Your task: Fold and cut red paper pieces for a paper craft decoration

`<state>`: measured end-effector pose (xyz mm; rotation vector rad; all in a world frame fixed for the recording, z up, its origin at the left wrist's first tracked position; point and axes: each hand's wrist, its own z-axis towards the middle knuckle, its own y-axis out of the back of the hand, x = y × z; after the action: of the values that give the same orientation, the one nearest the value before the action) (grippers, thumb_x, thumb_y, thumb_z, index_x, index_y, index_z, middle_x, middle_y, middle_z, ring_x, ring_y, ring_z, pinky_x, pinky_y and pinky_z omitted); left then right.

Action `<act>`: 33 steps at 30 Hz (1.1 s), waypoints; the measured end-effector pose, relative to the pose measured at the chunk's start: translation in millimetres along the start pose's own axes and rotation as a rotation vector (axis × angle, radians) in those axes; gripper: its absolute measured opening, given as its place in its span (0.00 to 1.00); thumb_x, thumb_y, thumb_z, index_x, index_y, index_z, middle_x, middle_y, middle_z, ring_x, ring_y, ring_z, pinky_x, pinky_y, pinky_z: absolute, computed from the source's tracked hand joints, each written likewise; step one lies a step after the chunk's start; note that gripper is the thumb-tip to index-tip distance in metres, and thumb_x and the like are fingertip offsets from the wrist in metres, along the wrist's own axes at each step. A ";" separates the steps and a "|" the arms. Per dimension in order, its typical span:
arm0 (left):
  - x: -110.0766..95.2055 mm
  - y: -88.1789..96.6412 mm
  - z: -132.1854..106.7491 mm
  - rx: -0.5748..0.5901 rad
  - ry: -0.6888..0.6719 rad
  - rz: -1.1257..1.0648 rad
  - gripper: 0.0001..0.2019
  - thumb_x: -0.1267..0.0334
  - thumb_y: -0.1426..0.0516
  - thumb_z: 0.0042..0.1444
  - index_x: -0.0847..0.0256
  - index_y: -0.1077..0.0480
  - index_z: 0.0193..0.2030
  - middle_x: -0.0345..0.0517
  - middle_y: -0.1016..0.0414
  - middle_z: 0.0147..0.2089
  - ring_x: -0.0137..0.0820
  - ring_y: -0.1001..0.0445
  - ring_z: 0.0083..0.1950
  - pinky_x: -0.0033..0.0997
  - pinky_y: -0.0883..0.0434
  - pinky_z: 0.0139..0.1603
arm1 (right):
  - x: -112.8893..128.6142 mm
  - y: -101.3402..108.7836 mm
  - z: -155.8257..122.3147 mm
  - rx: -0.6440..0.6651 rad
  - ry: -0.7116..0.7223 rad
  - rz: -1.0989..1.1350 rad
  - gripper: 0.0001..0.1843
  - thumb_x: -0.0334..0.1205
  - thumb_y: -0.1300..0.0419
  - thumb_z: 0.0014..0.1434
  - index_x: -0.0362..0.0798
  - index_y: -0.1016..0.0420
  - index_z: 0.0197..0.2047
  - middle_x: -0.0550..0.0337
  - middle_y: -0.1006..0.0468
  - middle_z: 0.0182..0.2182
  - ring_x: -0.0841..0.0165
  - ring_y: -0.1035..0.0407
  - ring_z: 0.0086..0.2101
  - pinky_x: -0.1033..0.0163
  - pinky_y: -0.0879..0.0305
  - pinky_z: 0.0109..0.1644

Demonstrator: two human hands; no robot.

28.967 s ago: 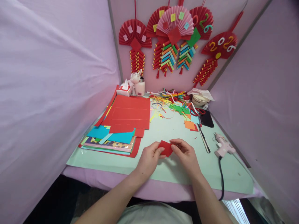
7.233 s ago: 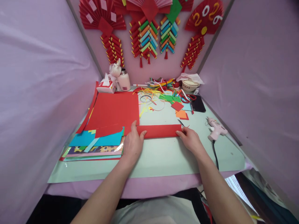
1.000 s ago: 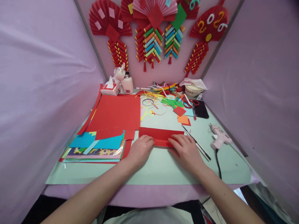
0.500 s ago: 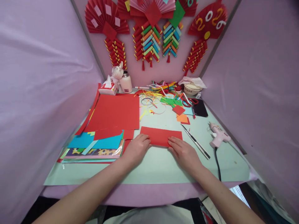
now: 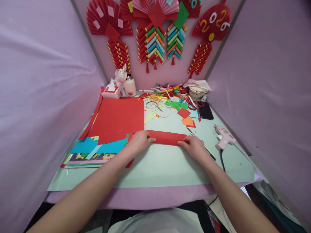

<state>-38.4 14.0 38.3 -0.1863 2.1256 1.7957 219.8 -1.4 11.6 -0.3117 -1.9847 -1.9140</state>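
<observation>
A strip of red paper (image 5: 166, 137) lies in front of me on the pale green table, its near part folded up so it looks long and narrow. My left hand (image 5: 141, 141) pinches its left end between thumb and fingers. At the right end, my right hand (image 5: 193, 146) pinches the near edge with the thumb below and fingers above. Beneath that right hand runs a craft knife (image 5: 211, 154), partly covered by it. Large red sheets (image 5: 119, 116) lie close beyond my left hand.
Blue paper (image 5: 114, 147) and other sheets are stacked at left. Scissors (image 5: 198, 104), a black phone-like slab (image 5: 206, 111) and paper scraps (image 5: 177, 104) lie at the back right. A corded glue gun (image 5: 224, 137) rests at right. A tissue box (image 5: 111, 93) and bottle (image 5: 130, 86) stand behind.
The red paper's near edge has been folded up and away, making it narrower. Both hands have moved slightly away from me, and the right has come over the craft knife.
</observation>
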 end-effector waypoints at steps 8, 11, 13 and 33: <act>-5.3 -0.4 2.9 0.044 0.010 0.099 0.15 0.54 0.46 0.55 0.62 0.28 0.26 0.51 0.26 0.28 0.37 0.28 0.34 0.30 0.42 0.30 | 4.6 3.2 6.3 0.072 -0.089 -0.147 0.25 0.58 0.44 0.56 0.48 0.36 0.18 0.55 0.29 0.26 0.58 0.35 0.37 0.60 0.47 0.36; -6.0 -0.5 3.2 0.054 0.017 0.153 0.16 0.52 0.46 0.56 0.63 0.28 0.28 0.53 0.24 0.31 0.39 0.27 0.36 0.31 0.39 0.32 | 6.6 3.8 8.3 0.104 -0.133 -0.174 0.24 0.57 0.43 0.55 0.48 0.36 0.18 0.56 0.30 0.23 0.60 0.35 0.35 0.60 0.48 0.36; -6.7 -0.2 3.6 0.061 0.024 0.199 0.17 0.51 0.47 0.56 0.63 0.27 0.30 0.55 0.24 0.33 0.42 0.26 0.38 0.32 0.37 0.33 | 7.9 4.1 8.4 0.109 -0.143 -0.202 0.24 0.57 0.43 0.55 0.47 0.35 0.18 0.56 0.29 0.24 0.60 0.35 0.35 0.60 0.48 0.37; -9.8 0.1 2.7 0.087 0.076 0.329 0.23 0.46 0.48 0.57 0.67 0.26 0.42 0.62 0.23 0.43 0.48 0.25 0.46 0.37 0.32 0.39 | 6.5 2.9 -8.2 0.056 -0.303 -0.209 0.24 0.57 0.49 0.60 0.47 0.26 0.26 0.49 0.26 0.36 0.55 0.37 0.43 0.52 0.46 0.42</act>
<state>-28.8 15.4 41.4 0.1277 2.3964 1.8900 215.9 -10.0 17.0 -0.4152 -2.3438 -2.0324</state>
